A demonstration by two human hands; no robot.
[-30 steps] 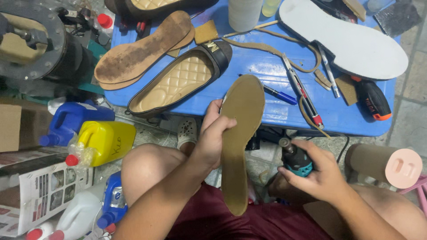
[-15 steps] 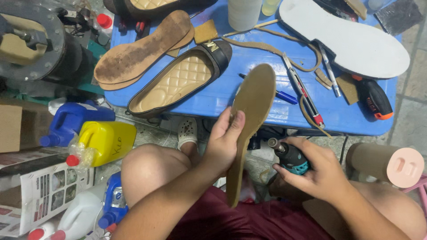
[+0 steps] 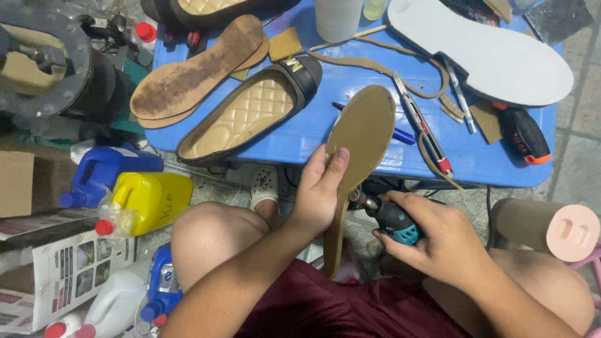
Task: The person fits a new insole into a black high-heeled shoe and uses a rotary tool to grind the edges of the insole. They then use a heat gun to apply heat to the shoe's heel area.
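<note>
Blue plastic tabletop (image 3: 350, 134) up ahead, cluttered, and the person sits low before it with bare knees in view. Left hand (image 3: 322, 197) is wrapped around a thin tan shoe insole (image 3: 358, 147), fingers on its face and thumb behind, holding it nearly edge-on, toe end up over the tabletop's front edge and heel end down toward the maroon shorts (image 3: 341, 310). Right hand (image 3: 432, 235) is closed tight around a small teal and black rotary tool (image 3: 391, 219), its metal tip touching or just beside the insole's lower edge.

On the tabletop, a black flat shoe with a quilted beige lining (image 3: 250, 116) lies just left of the insole. Beyond it, a worn brown sole (image 3: 197, 69) sits on a second one. A large white foam sole (image 3: 482, 50) lies at the far right, with an orange and black tool (image 3: 523, 134) near the right edge and a red-tipped utility knife (image 3: 426, 134) between it and the insole.

Down on the floor to the left, a yellow plastic jug (image 3: 156, 200) lies beside a blue jug (image 3: 103, 172).
</note>
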